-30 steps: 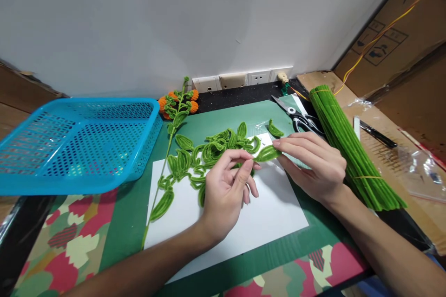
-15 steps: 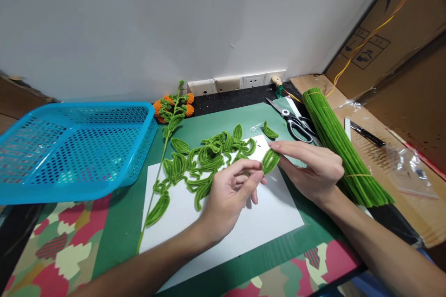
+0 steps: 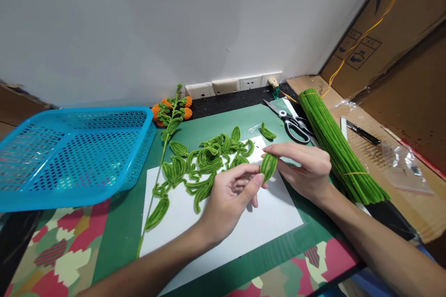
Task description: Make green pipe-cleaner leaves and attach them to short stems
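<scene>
A green pipe-cleaner leaf (image 3: 269, 167) is held up over the white sheet (image 3: 258, 234) between both hands. My left hand (image 3: 233, 197) pinches its lower left side with thumb and forefinger. At its upper end, my right hand (image 3: 303, 164) closes its fingertips on the leaf; the right thumb is partly hidden. Left of the hands lies a heap of green pipe-cleaner leaves (image 3: 209, 160). A long green stem with leaves and orange flowers (image 3: 167, 134) stretches along the sheet's left side. One loose leaf (image 3: 267, 131) rests on the green mat beyond my right hand.
A blue plastic basket (image 3: 135, 181) stands at the left. Scissors (image 3: 294, 125) lie behind my right hand, beside a tied bundle of green pipe cleaners (image 3: 341, 148). Farther right are a black-handled cutter (image 3: 364, 133), a clear bag (image 3: 407, 171) and cardboard (image 3: 414, 116).
The leaf has turned more upright between my fingers and shifted slightly. My right hand has moved a little to the left, and the whole view has shifted slightly.
</scene>
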The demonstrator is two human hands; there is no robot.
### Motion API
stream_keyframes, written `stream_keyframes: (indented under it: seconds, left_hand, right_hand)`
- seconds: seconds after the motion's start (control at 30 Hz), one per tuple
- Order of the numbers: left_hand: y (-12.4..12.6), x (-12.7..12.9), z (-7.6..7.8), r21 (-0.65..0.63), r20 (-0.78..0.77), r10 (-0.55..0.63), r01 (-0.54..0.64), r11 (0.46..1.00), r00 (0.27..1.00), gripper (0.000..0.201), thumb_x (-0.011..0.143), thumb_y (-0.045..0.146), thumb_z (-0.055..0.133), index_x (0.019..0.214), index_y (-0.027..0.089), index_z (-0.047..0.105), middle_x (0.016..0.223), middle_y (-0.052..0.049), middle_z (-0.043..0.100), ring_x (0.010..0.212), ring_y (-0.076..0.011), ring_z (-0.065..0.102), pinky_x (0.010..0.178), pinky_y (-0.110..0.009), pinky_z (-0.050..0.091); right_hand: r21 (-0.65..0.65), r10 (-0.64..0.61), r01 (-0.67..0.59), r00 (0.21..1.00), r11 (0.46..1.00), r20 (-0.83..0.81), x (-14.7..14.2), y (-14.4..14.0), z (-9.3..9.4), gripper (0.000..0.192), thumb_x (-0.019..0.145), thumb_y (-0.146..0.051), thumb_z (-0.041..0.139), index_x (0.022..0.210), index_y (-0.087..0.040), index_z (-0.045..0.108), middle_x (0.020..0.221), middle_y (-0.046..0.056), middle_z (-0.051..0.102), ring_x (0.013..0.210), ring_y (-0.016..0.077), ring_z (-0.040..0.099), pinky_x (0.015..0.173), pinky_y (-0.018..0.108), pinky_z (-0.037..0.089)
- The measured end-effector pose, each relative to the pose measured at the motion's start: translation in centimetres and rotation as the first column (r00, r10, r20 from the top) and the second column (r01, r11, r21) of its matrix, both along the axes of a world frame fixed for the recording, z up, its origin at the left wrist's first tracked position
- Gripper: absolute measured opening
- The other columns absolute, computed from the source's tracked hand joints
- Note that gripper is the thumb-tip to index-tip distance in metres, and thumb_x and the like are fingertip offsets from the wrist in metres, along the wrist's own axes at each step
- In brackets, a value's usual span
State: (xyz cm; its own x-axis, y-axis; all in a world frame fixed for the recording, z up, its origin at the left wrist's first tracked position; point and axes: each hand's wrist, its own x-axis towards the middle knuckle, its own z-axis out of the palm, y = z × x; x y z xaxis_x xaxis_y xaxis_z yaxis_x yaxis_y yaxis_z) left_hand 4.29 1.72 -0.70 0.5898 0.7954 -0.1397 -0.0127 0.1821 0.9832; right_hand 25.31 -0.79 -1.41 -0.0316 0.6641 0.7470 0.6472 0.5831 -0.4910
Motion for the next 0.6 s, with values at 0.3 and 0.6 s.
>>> stream_keyframes:
  seconds: [0.3,0.6]
  left_hand:
    - [0.12,0.08,0.13,0.038,0.016,-0.022,0.022,0.999,1.000,0.019,0.095,0.034,0.079,0.097,0.016,0.074,0.074,-0.001,0.071,0.052,-0.0081,0.060,0.051,-0.020,0.047]
    - [0.22,0.07,0.01,0.039,0.040,-0.020,0.019,0.999,0.999,0.015,0.097,0.031,0.077,0.095,0.016,0.074,0.065,0.003,0.064,0.050,-0.0070,0.055,0.049,-0.018,0.042]
  right_hand:
    - [0.003,0.016,-0.016,1.000,1.000,0.026,-0.36,-0.04,0.26,0.021,0.093,-0.007,0.070,0.109,-0.019,0.078,0.093,0.008,0.084,0.080,0.0211,0.080,0.069,0.031,0.065]
    - [-0.030,0.060,-0.062,0.997,0.998,-0.045,-0.39,-0.03,0.51,0.016,0.094,-0.009,0.069,0.104,-0.020,0.076,0.089,0.006,0.081,0.073,0.0179,0.076,0.062,0.028,0.061]
